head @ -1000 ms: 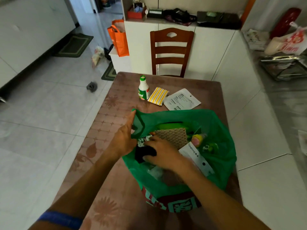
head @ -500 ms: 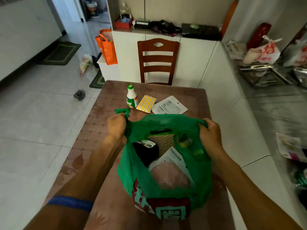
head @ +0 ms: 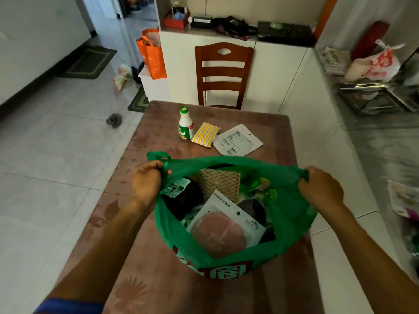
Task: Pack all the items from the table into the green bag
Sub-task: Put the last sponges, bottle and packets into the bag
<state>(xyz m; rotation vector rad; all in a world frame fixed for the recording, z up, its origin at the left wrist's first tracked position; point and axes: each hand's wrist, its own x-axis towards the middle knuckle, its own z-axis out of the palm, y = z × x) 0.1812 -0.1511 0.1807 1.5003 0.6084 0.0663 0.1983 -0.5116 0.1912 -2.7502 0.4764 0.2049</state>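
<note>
The green bag (head: 288, 225) stands on the brown table (head: 140, 257), its mouth stretched wide. My left hand (head: 147, 181) grips the left handle and my right hand (head: 319, 189) grips the right handle. Inside lie a white pack with a pink disc (head: 224, 230), a woven tan pad (head: 218, 182), a black item (head: 181, 198) and small green pieces. Beyond the bag on the table stand a white bottle with a green cap (head: 185, 124), a yellow striped packet (head: 205, 134) and a flat white pouch (head: 238, 140).
A wooden chair (head: 223, 73) faces the table's far end. An orange bag (head: 152, 55) sits on a low white box at the left. White cabinets and a cluttered counter (head: 374, 105) run along the right side. A grey object (head: 114, 120) lies on the tiled floor.
My right hand came out of the bag and took the right handle. Both hands then pulled apart, spreading the bag's mouth wider.
</note>
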